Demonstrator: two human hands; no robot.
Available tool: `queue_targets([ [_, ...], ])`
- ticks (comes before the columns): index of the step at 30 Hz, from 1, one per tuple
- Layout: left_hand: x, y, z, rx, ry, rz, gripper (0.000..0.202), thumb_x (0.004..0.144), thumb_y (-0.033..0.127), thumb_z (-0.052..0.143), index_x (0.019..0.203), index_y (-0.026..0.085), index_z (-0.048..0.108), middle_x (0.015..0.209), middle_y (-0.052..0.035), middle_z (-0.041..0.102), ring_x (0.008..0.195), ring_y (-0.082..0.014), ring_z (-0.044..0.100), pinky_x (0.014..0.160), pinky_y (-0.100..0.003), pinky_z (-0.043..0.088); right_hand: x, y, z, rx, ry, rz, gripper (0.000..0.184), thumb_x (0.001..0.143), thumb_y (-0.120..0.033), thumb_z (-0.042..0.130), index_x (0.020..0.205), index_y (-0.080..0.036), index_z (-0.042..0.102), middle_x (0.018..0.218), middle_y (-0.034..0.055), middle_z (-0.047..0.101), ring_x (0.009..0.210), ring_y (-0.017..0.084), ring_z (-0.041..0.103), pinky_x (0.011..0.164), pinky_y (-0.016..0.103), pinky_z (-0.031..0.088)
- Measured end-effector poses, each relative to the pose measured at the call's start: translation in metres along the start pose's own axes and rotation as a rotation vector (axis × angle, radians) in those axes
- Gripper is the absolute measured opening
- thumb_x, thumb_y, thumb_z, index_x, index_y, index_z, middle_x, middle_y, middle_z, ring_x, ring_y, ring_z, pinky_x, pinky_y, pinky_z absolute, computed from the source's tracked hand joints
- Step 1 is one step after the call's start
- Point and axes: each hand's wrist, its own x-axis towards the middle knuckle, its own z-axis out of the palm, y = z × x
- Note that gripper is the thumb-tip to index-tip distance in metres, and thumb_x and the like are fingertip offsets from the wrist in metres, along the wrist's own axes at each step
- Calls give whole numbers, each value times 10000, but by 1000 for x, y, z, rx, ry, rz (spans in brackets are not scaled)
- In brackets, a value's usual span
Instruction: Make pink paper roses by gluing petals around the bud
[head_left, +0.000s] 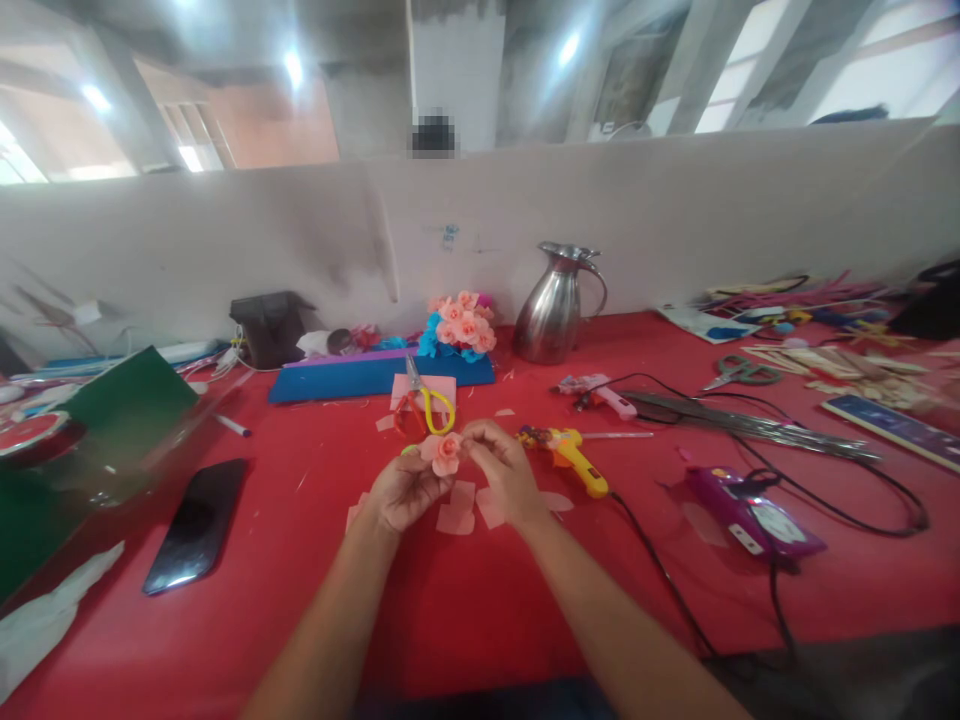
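Note:
Over the middle of the red table, a peach paper flower [445, 454] is held between my two hands. My left hand [409, 490] grips it from below and the left side, fingers closed. At its right edge, my right hand [504, 465] pinches a petal between thumb and fingertips. Cut pieces of peach paper [456, 510] lie on the table under my hands. Just beyond the flower rest scissors [438, 408] with yellow and red handles. A yellow glue gun [571, 460] lies to the right of my right hand.
A bunch of peach and blue paper flowers [465, 325] stands at the back beside a steel jug [551, 310]. To the left lies a black phone [196, 525]. On the right are a pink glue gun [600, 392], metal wires [750, 425], a purple power strip [757, 515] and cables.

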Motion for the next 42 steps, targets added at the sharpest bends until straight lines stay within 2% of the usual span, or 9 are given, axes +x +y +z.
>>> queue_targets([
  [6, -1, 0, 1, -26, 4, 9, 231, 691, -2, 539, 889, 112, 578, 817, -66, 658, 666, -115, 624, 605, -216, 501, -1, 2, -1, 61, 14, 86, 97, 768, -302, 541, 737, -211, 538, 664, -25, 500, 626, 129, 449, 617, 256, 369],
  [12, 0, 0, 1, -12, 29, 24, 186, 709, 18, 555, 863, 118, 580, 781, -47, 649, 668, -108, 615, 627, -219, 501, -2, 2, 2, 124, -78, 153, 103, 738, -317, 588, 761, -219, 568, 744, -11, 558, 701, 141, 506, 665, 262, 411],
  [17, 0, -1, -1, -8, 24, 41, 170, 711, 32, 564, 856, 116, 595, 781, -53, 651, 675, -116, 614, 629, -224, 494, -2, 0, 4, 172, -69, 184, 140, 718, -335, 622, 779, -217, 579, 781, -8, 580, 744, 147, 538, 705, 269, 427],
  [22, 2, -2, 1, 76, 8, 49, 196, 714, 61, 580, 898, 109, 625, 808, -60, 658, 671, -116, 603, 637, -226, 483, -1, 1, 4, 144, -84, 196, 116, 709, -300, 614, 685, -197, 568, 685, -23, 554, 673, 131, 507, 663, 256, 410],
  [25, 1, -2, 7, 151, 60, 73, 170, 780, 229, 583, 907, 129, 637, 812, -55, 657, 653, -114, 586, 612, -225, 468, 0, 2, 4, 110, -62, 189, 126, 708, -298, 606, 654, -194, 558, 654, -28, 542, 643, 125, 487, 640, 251, 399],
  [28, -3, -1, 12, 216, 65, 114, 359, 802, 456, 532, 910, 132, 643, 862, -76, 658, 668, -127, 579, 598, -236, 454, 0, 2, 4, 109, -56, 202, 122, 698, -295, 607, 646, -197, 555, 649, -31, 546, 640, 127, 490, 640, 254, 398],
  [30, -6, -1, 15, 248, 39, 128, 429, 793, 516, 510, 920, 130, 647, 883, -89, 657, 685, -136, 577, 600, -239, 445, 0, 2, 4, 123, -58, 219, 120, 694, -292, 608, 646, -198, 552, 647, -33, 550, 638, 127, 497, 642, 256, 400],
  [38, -8, -4, 19, 415, -7, 269, 187, 730, 264, 641, 869, 143, 675, 810, -44, 645, 699, -113, 546, 641, -217, 407, 0, 2, 5, 186, -49, 255, 122, 693, -268, 590, 614, -205, 523, 607, -35, 561, 612, 129, 518, 648, 268, 413],
  [42, -8, -3, 22, 429, 13, 299, 191, 749, 287, 620, 844, 132, 683, 787, -55, 644, 680, -117, 534, 633, -223, 405, 1, 2, 5, 143, -40, 244, 123, 699, -274, 588, 619, -205, 525, 618, -33, 558, 629, 133, 516, 654, 269, 408],
])
